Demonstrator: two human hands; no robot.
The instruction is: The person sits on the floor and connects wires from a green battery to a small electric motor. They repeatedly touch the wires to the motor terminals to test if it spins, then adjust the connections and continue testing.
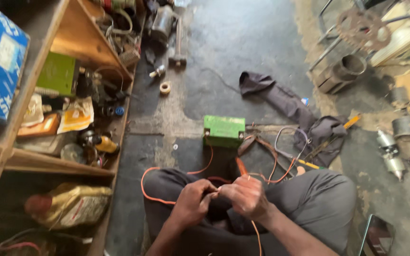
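Person is sitting on a dark, stained concrete floor (243, 52). Left hand (193, 201) and right hand (245, 195) are meeting over the lap, both pinching an orange wire (144, 182). Green battery (224, 130) is lying at 12 o'clock; wooden shelves (48, 163) are standing at 9 o'clock.

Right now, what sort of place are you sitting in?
Probably a small repair workshop, on the floor. A green box-shaped battery trails orange wire to the hands, a rusty toothed sprocket lies nearby, and a wooden shelf is crammed with bottles and parts.
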